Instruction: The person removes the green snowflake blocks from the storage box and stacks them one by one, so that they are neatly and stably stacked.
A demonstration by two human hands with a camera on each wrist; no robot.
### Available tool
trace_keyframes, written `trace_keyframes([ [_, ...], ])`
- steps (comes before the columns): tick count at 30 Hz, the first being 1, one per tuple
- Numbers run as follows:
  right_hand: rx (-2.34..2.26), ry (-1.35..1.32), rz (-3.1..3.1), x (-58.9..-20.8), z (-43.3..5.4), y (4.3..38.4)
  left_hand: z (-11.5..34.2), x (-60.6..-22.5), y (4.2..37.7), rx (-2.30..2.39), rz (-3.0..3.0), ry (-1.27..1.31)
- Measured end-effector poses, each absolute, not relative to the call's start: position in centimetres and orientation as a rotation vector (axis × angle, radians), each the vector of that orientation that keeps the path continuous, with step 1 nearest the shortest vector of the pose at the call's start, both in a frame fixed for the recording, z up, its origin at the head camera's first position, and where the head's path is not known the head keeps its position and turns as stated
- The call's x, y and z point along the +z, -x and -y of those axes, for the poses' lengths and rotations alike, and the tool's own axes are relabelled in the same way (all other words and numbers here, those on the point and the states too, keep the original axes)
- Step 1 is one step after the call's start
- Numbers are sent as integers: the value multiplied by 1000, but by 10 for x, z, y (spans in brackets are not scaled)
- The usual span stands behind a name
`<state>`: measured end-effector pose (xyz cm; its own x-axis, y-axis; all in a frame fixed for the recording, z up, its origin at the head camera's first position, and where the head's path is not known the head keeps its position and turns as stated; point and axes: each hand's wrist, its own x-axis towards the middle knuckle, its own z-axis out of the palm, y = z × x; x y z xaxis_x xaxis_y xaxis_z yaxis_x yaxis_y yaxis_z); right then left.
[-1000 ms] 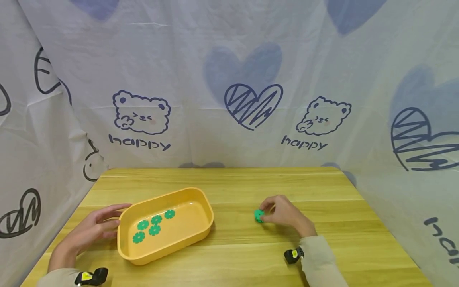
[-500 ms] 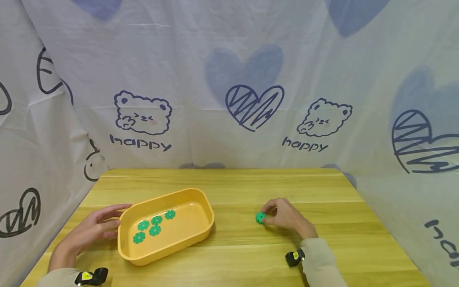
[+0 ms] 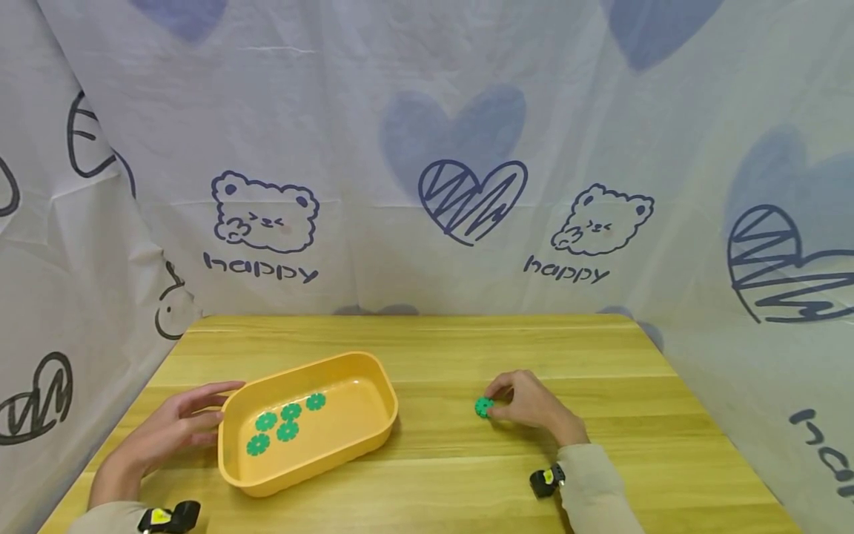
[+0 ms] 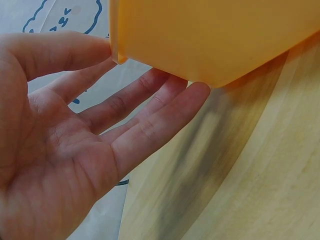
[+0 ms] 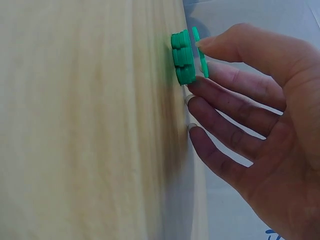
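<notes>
My right hand (image 3: 530,400) pinches a green snowflake-shaped building disc (image 5: 200,52) between thumb and forefinger. In the right wrist view, a narrow gap parts that disc from a short stack of the same discs (image 5: 183,58) on the table; its other fingers reach down at the tabletop. At the left, my left hand (image 3: 167,423) touches the end of a yellow plastic tray (image 3: 363,437), its fingers fairly straight. From the left wrist, fingertips show at the tray's rim and lower edge. Several green discs (image 3: 288,430) lie flat, apart or barely touching, in the tray's left half.
A wood-grain table (image 3: 427,482) carries everything. Behind it and at both sides hangs a white cloth (image 3: 373,245) with bear and heart drawings. Each wrist wears a small black camera (image 3: 547,480).
Over the stack, my right hand has shifted very slightly right and down, and the green disc at its fingertips has tilted. My left hand and the tray keep their place.
</notes>
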<state>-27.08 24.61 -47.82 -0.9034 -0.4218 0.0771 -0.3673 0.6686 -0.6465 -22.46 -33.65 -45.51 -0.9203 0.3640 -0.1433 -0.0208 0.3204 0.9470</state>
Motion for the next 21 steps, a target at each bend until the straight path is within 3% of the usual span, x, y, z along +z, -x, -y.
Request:
trace_keyframes([
  [21,-1054,678,-2779,-478,-246,270,336,-455,223,1664,-2253,-317],
])
